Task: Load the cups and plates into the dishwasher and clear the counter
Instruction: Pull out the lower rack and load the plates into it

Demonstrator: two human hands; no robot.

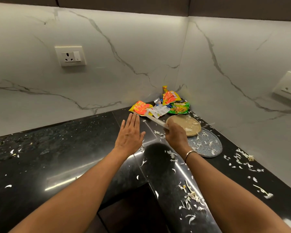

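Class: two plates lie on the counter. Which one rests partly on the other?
The tan plate, nearer the corner; its rim overlaps the blue patterned plate beside it.

- The black, glossy stone counter runs into a corner of marble wall.
- Crumpled snack wrappers are heaped in that corner.
- A tan plate lies near them, its edge overlapping a blue patterned plate.
- White scraps are scattered over the surface, thickest on the right.

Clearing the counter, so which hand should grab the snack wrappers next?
Left hand: it is open, empty and next to the nearest wrapper. The right hand grips a white object.
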